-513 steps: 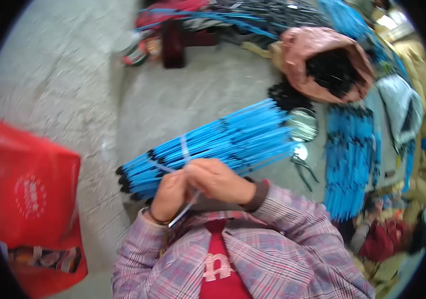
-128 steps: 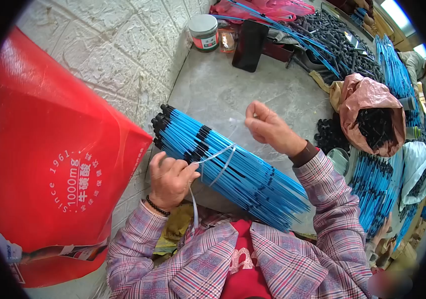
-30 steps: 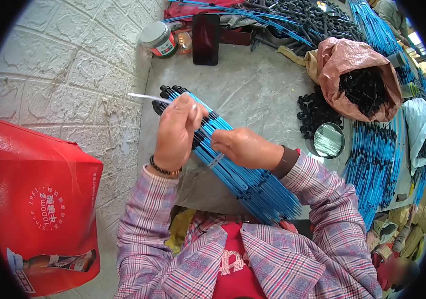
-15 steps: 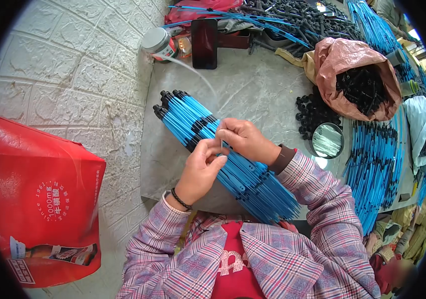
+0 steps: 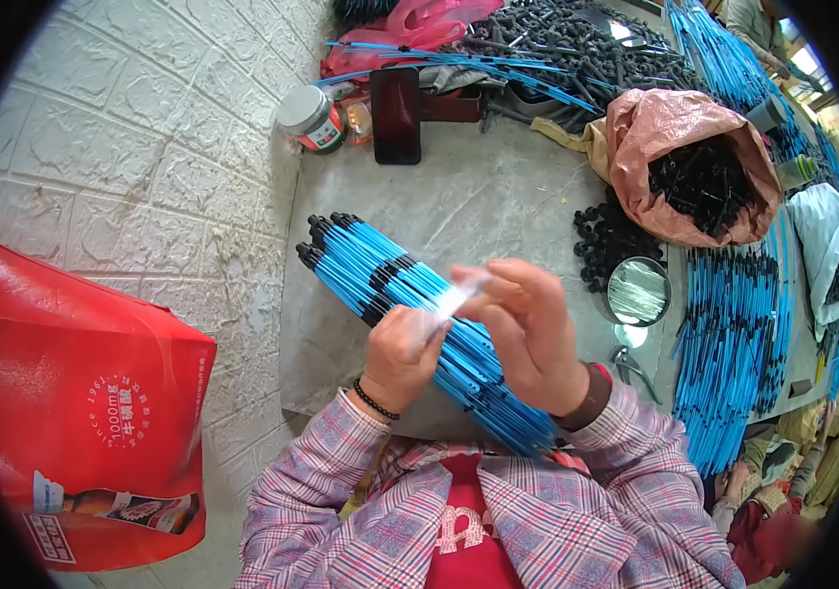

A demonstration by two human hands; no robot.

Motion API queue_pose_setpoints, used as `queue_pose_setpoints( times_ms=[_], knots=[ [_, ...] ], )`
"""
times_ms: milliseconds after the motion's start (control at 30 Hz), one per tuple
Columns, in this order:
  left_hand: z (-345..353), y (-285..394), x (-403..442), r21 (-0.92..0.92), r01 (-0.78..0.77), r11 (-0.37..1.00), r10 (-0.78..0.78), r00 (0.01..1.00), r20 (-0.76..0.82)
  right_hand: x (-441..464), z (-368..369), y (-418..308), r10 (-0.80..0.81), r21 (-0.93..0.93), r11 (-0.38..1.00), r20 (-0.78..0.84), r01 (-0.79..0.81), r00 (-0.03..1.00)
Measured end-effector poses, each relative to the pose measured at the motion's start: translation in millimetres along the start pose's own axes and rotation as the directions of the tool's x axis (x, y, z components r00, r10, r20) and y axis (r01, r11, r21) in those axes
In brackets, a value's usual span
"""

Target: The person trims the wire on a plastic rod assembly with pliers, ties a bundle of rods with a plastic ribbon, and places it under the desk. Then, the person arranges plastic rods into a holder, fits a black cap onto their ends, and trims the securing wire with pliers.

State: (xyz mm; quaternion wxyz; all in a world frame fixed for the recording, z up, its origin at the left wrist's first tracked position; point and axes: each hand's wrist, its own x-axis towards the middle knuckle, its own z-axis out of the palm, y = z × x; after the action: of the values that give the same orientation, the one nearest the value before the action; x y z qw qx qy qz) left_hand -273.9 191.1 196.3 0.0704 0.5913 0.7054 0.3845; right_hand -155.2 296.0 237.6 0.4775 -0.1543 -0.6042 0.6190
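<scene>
Unpinched since the earlier frame, the right hand (image 5: 529, 339) hangs open, fingers bent, at one o'clock; the left hand (image 5: 402, 355), closed, grips the white strap (image 5: 453, 299) over the blue bundle (image 5: 352, 267) at twelve.

Bundle (image 5: 341, 257) on table (image 5: 498, 196), under both hands, runs from ahead-left of left hand (image 5: 398, 361) to just behind right hand (image 5: 527, 329). Strap (image 5: 453, 298) in left hand, above bundle. Bag (image 5: 85, 393) well left of left hand. Phone (image 5: 396, 116) well ahead of it, jar (image 5: 313, 120) left of phone. Right of right hand: dish (image 5: 669, 296) with strips (image 5: 638, 288) in it, pliers (image 5: 643, 371) just behind, rods (image 5: 724, 344) further right. Sack (image 5: 645, 133) ahead-right, fittings (image 5: 699, 185) inside.
</scene>
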Motion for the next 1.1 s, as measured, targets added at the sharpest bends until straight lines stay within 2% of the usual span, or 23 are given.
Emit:
queue_pose_setpoints(
  times_ms=[33,67,133,167,200,267,300,400,433,500,533,600,633,733,800,867,933,1000,1067,1100],
  knots=[
    [-1.5,-1.2,0.7,-0.069,-0.003,0.998,0.002,1.0,-0.008,7.3,-2.5,0.5,-0.007,0.003,1.0,0.002,0.007,1.0],
    [-4.6,-1.6,2.0,-0.068,-0.008,0.998,0.007,1.0,-0.01,19.9,-9.8,3.1,-0.009,-0.185,0.982,0.199,0.047,0.98],
    [-12.3,-1.1,3.3,-0.159,0.188,0.969,-0.166,0.976,0.144,35.2,-28.8,4.8,0.11,-0.503,0.838,0.537,0.213,0.836],
    [-15.3,-1.1,5.0,-0.191,0.286,0.939,-0.241,0.944,0.227,31.7,-37.8,9.5,0.109,-0.507,0.836,0.531,0.212,0.84],
    [-17.8,-2.5,9.2,-0.19,0.276,0.942,-0.231,0.946,0.228,27.5,-46.9,23.7,0.19,-0.532,0.823,0.587,0.198,0.787],
    [-22.1,-4.7,9.9,-0.364,0.508,0.781,-0.4,0.854,0.333,27.6,-48.3,30.8,0.359,-0.579,0.799,0.678,0.164,0.641],
    [-24.1,-5.4,6.5,-0.43,0.617,0.659,-0.471,0.785,0.403,21.0,-52.7,29.5,0.368,-0.579,0.802,0.675,0.15,0.639],
    [-30.4,-15.8,13.3,-0.462,0.65,0.604,-0.427,0.753,0.501,1.1,-66.4,8.1,0.396,-0.627,0.716,0.727,0.308,0.561],
    [-32.2,-18.4,15.6,-0.477,0.662,0.579,-0.397,0.739,0.544,-9.8,-64.3,4.4,0.403,-0.631,0.714,0.723,0.302,0.561],
    [-36.7,-21.0,17.5,-0.478,0.685,0.549,-0.392,0.717,0.577,-31.4,-52.5,-3.9,0.442,-0.577,0.777,0.784,0.25,0.436],
    [-38.4,-21.7,17.9,-0.48,0.704,0.523,-0.39,0.698,0.6,-36.1,-47.5,-8.0,0.447,-0.581,0.777,0.78,0.243,0.437],
    [-37.6,-22.3,17.7,-0.477,0.726,0.496,-0.388,0.676,0.627,-34.4,-35.6,-23.4,0.509,-0.566,0.804,0.814,0.184,0.281],
    [-36.9,-23.0,17.3,-0.491,0.723,0.486,-0.379,0.681,0.627,-32.4,-32.0,-28.5,0.509,-0.566,0.805,0.813,0.179,0.282],
    [-36.7,-27.1,15.6,-0.518,0.718,0.465,-0.366,0.688,0.626,-22.6,-22.7,-45.8,0.274,-0.275,0.961,0.961,-0.039,-0.034],
    [-36.9,-30.1,14.0,-0.518,0.687,0.509,-0.333,0.712,0.618,20.8,-33.3,-48.1,0.413,-0.418,0.908,0.893,-0.012,0.178],
    [-35.3,-31.9,13.1,-0.524,0.666,0.531,-0.315,0.729,0.608,35.0,-42.8,-13.2,0.424,-0.599,0.788,0.697,0.144,0.579],
    [-33.6,-32.0,8.3,-0.569,0.619,0.542,-0.283,0.771,0.57,40.3,-39.6,28.0,0.278,-0.457,0.888,0.617,0.047,0.736],
    [-32.4,-34.1,7.0,-0.591,0.588,0.553,-0.266,0.796,0.544,26.8,-32.9,56.5,0.222,-0.429,0.899,0.629,0.095,0.745],
    [-30.2,-33.0,2.1,-0.536,0.462,0.706,-0.241,0.869,0.432,16.6,-23.7,74.0,0.115,-0.365,0.915,0.649,0.174,0.752],
    [-29.1,-31.1,1.0,-0.494,0.399,0.772,-0.219,0.898,0.382,13.1,-20.9,77.7,0.117,-0.361,0.917,0.648,0.168,0.753]
  ],
)
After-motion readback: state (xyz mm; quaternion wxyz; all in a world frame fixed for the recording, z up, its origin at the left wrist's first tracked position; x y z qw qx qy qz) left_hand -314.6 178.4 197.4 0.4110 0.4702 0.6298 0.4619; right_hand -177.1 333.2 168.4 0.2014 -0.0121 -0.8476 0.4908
